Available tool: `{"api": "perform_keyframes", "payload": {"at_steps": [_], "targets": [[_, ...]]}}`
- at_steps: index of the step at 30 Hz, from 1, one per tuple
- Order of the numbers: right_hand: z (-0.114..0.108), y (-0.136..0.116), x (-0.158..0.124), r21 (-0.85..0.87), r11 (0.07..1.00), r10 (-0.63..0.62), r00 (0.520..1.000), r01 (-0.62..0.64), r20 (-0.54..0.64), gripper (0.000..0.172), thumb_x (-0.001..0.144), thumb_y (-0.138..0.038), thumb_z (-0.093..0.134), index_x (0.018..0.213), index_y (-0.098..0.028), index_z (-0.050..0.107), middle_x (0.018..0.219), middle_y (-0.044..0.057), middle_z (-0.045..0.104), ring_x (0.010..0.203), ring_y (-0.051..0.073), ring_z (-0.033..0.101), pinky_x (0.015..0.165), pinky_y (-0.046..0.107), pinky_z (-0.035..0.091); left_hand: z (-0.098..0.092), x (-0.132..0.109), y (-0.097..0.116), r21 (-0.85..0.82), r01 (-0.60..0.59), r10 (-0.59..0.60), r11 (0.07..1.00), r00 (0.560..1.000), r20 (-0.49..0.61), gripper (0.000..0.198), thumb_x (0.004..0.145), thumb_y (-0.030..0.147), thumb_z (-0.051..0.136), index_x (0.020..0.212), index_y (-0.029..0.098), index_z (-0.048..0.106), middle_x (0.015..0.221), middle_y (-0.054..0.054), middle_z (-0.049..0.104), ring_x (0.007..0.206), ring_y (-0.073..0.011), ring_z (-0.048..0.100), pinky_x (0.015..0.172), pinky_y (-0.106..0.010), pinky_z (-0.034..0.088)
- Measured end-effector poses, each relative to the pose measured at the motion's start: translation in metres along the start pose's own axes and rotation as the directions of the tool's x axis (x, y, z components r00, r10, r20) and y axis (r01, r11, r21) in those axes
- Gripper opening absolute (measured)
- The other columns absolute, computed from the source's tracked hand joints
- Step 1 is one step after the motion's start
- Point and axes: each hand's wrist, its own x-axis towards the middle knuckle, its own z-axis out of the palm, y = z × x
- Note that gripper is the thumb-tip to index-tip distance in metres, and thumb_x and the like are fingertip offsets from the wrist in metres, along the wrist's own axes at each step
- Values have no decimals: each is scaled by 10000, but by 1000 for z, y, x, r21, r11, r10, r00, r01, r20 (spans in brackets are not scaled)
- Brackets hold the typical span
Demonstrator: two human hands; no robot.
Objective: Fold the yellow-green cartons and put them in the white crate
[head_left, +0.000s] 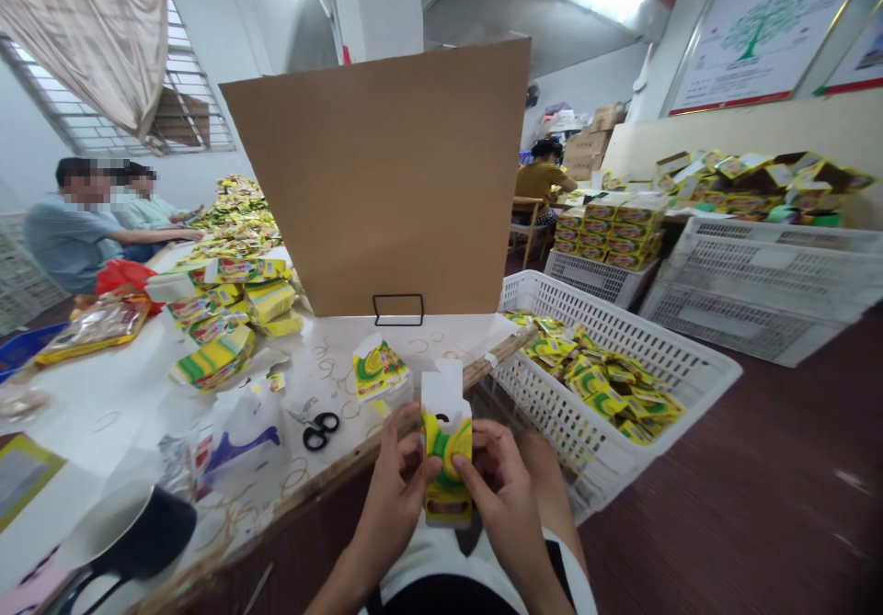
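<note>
A small yellow and green carton (pixel 448 491) is held upright over my lap, its white top flap standing up. My left hand (pixel 404 459) grips its left side, thumb pressed on the front. On the right side my right hand (pixel 500 468) holds it the same way, thumb on the front panel. Just beyond my hands, a short stack of flat yellow-green cartons (pixel 379 367) lies on the white table (pixel 331 335). Black-handled scissors (pixel 321 431) rest to the left of my left hand, with loose rubber bands scattered around them.
A white plastic crate (pixel 690 371) of yellow cartons stands right of my knees. A large cardboard sheet (pixel 386 183) rises at the table's back. Carton bundles (pixel 235 312), a dark mug (pixel 152 532) and a tissue pack (pixel 241 436) occupy the left. Other people (pixel 75 220) sit farther off.
</note>
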Motion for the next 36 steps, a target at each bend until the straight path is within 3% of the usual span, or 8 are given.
{"api": "perform_keyframes", "payload": {"at_steps": [4,12,16,19,21,26,30,36], "targets": [[-8,-9,3,18,998,-68,990,66,122,435,850,-270,576,1267,-259,451,1092,62,628,895,193,604,801,307,490,-10,0,6,-62,49,-38,997,984,173,593,821,236,616,1328,221,310,995,-91,688,892,-230,660,785,-340,499],[-19,-20,7,-85,993,-66,975,86,212,131,878,-291,535,868,-220,644,734,7,630,696,157,592,615,221,465,-9,-6,4,-178,130,-73,975,953,295,354,763,213,690,1017,216,443,822,-23,676,747,-170,643,658,-254,466],[-18,-20,8,-129,984,-107,983,126,148,154,865,-298,555,817,-202,665,808,44,660,786,188,616,710,261,479,-5,-9,6,-166,155,-103,974,953,284,538,789,215,665,1207,259,330,892,-36,673,822,-195,654,730,-300,477],[-15,-19,7,-53,997,-56,995,60,80,237,854,-299,571,1076,-218,594,864,50,679,776,195,640,699,285,509,-5,-10,9,-160,171,-117,972,947,297,783,792,232,666,1365,279,134,975,-71,675,880,-220,657,778,-342,479],[-15,-20,8,-32,998,-53,996,55,69,325,848,-291,580,1166,-236,546,881,46,681,769,191,647,698,291,518,-6,-10,9,-159,170,-111,973,939,327,724,797,242,660,1359,262,204,999,-87,675,900,-229,654,784,-343,479],[-28,-26,12,-200,948,-218,964,246,153,268,885,-340,487,877,-220,727,931,74,650,904,214,599,789,310,473,-7,-9,5,-26,81,-72,996,965,253,440,807,244,637,1207,220,455,1049,-87,671,932,-229,639,796,-312,478],[-33,-33,12,-295,949,-38,969,111,243,295,857,-354,514,1054,-202,672,684,8,593,641,167,564,586,261,460,-7,-8,2,118,46,-66,992,983,173,424,814,248,618,1214,217,480,1130,-86,644,959,-223,626,828,-309,481],[-20,-42,10,-513,858,42,990,33,134,258,779,-262,566,1010,-158,614,532,-70,413,494,136,458,490,230,399,-3,-11,3,119,53,-80,991,971,227,471,838,212,568,1285,216,417,1144,-101,635,1014,-228,606,908,-359,454]]}}
